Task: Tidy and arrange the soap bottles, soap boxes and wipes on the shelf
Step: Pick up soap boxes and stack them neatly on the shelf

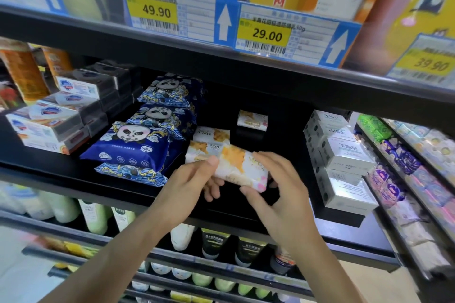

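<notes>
- Black middle shelf (61, 174) holds everything relevant; it works as the open container here.
- Left end: stack of soap boxes (49, 120), white/grey with blue shield logo, stepped unevenly; orange bottles (22, 74) behind them.
- Right end: stack of white soap boxes (342, 155), several layers, front ones jutting toward the shelf edge.
- Centre-left: row of navy panda wipes packs (138, 145) running front to back, front pack lying on another, slightly skewed.
- Centre: white-and-orange wipes pack (240, 167), held by both hands just above the shelf front, long axis running left-back to right-front, tilted down at its right end.
- Just behind it, two matching packs (209, 141) flat on the shelf, the held one overlapping them in view; touching or not, cannot tell.
- One more matching pack (252, 119) sits alone, further back, well apart.
- Left hand (194, 179): thumb on top of the pack's left end, fingers curled underneath, clamped on it.
- Right hand (278, 187): fingertips on the right end, thumb at the near corner, pinching it.
- Judgement: both hands are equally near; the next move is likely forward and slightly left onto the matching packs, so squaring the pack's long axis to theirs matters.
- Lower shelf: white and green bottles (93, 216), dark tubes (214, 243).
</notes>
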### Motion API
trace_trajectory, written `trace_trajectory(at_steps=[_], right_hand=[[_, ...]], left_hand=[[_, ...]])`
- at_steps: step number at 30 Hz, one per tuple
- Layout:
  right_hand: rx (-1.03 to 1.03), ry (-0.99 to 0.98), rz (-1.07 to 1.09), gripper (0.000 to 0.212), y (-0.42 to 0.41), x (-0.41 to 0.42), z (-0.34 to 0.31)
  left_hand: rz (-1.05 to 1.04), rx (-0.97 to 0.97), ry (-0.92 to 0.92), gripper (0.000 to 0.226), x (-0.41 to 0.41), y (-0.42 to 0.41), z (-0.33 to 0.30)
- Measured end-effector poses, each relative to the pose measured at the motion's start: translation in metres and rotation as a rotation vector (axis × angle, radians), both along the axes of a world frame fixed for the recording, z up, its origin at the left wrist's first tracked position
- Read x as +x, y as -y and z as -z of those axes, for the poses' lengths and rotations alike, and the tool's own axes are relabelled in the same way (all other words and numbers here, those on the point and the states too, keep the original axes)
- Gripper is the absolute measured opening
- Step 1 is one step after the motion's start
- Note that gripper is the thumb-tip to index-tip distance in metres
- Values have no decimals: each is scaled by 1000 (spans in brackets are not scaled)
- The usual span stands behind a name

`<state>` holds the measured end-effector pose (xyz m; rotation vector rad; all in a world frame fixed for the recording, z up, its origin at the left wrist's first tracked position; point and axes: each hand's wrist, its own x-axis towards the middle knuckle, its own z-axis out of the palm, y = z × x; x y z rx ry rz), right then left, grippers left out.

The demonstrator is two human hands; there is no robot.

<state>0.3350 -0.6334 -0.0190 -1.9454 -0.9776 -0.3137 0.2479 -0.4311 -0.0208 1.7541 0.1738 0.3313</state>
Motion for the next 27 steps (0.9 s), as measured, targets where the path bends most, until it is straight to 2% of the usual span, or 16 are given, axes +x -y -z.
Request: trace_trajectory(at_steps=[2,5,14,20,27], right_hand=[[22,-46,31,58,-5,14,-7],[-52,-105,66,55,-20,41,-20],[-320,-156,47,55,-91,93,-45],[-481,-217,19,56,-105,100,-41],[-393,-265,2,61,-98,104,-37]], left_hand=[[-1,32,-29,59,0,1,-2],[21,100,-75,40,1,1,-2],[15,126,-72,33,4,-5,4],[15,144,-48,32,4,-7,6],[19,211,-55,34,3,-4,7]])
